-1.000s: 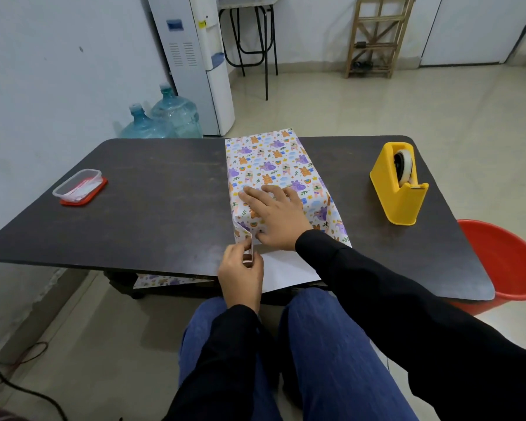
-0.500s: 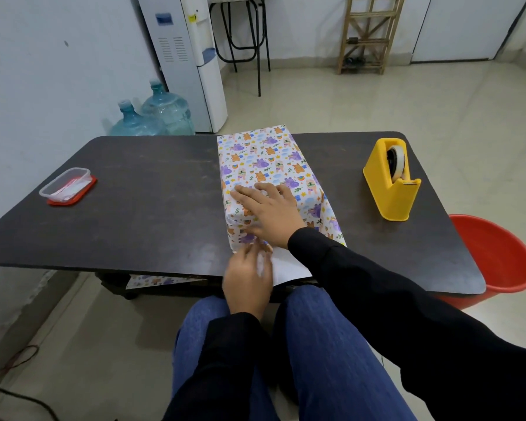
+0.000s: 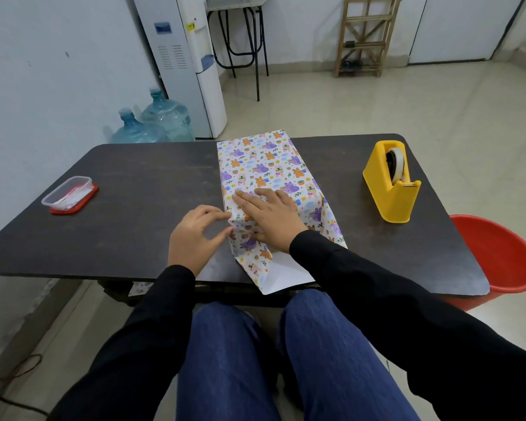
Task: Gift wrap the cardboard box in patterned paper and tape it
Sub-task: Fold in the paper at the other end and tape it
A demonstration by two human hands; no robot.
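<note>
The left hand (image 3: 195, 238) pinches the patterned paper (image 3: 264, 159) between thumb and forefinger at its left fold. Just right of that, the right hand (image 3: 271, 215) lies flat, fingers straight, pressing the paper onto the cardboard box (hidden underneath) on the table (image 3: 134, 192). The paper looks thin, light and quick to crease or tear, so it is best taken at the fold beside the box corner while the stiff box is steadied from above; the tape dispenser (image 3: 389, 192) stands well off to the right.
</note>
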